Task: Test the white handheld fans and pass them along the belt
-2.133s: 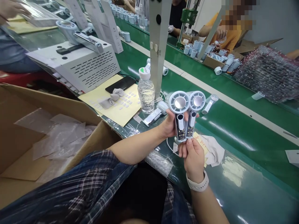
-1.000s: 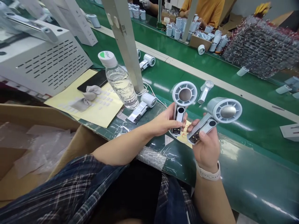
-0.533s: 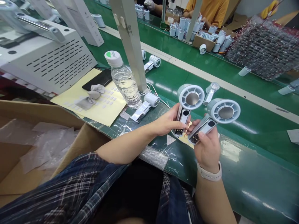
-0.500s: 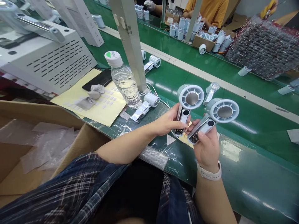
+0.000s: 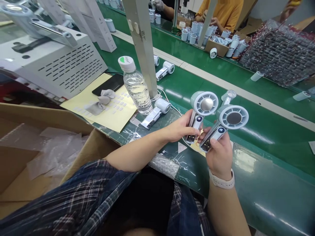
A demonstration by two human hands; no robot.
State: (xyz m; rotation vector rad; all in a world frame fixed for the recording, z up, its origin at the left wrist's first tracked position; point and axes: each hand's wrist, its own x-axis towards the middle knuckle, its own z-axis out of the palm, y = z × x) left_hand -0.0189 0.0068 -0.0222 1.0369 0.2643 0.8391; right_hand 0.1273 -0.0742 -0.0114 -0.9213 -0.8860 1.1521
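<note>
Handling assessment: two handheld fans are held above the near edge of the table (image 5: 258, 183), just right of the water bottle (image 5: 137, 88). Both look like light, rigid plastic units with smooth, probably slick casings; the slotted round heads appear the more fragile part, so the slim handle is the sound place to grip, clear of the small round display.

Left hand (image 5: 180, 129): fingers clenched around the handle of the left fan (image 5: 201, 109), thumb lying along the handle's front face near its lower end. This fan stands nearly upright, head uppermost, its display lit with the figure 20.

Right hand (image 5: 218, 154): likewise closed, grasping the right fan (image 5: 227, 123) by the lower handle, thumb pressed on the front face. This unit tilts to the right, and its display also reads 20. The two handles sit close together at the bottom; contact between them cannot be confirmed.

Surroundings: a third fan (image 5: 157, 113) lies flat just right of the water bottle's base; a yellow sheet (image 5: 98, 105) with small stickers lies to the bottle's left; a cardboard box (image 5: 36, 144) stands nearer the person, left of the bottle.
</note>
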